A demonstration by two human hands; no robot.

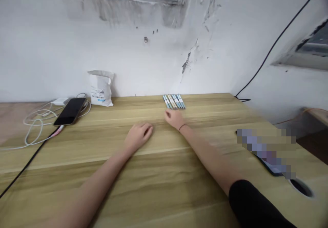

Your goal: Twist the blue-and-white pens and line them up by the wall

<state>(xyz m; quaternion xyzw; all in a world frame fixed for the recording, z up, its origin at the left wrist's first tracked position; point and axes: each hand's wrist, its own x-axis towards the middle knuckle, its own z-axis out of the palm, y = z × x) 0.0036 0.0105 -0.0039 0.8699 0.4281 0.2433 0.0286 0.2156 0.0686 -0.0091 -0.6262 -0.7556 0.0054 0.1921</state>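
My right hand (pixel 175 118) is on the wooden table with its fingers curled closed, and a thin dark band circles the wrist. Just beyond its knuckles lies a row of pens (pixel 174 101), light blue and cream with pale bands, side by side close to the wall. The curled fingers look apart from the pens. To the left and a little nearer, my left hand (pixel 138 135) also lies closed on the table, thumb against the bent fingers. Nothing shows in either hand, though the palms are hidden.
On the left, a black phone (pixel 70 111) lies among white cables (pixel 41 129). A white packet (pixel 100 88) stands against the wall. At the right is a phone-like device (pixel 275 169), partly blurred out, beside a round table hole (pixel 301 187). A black cable (pixel 275 41) hangs along the wall.
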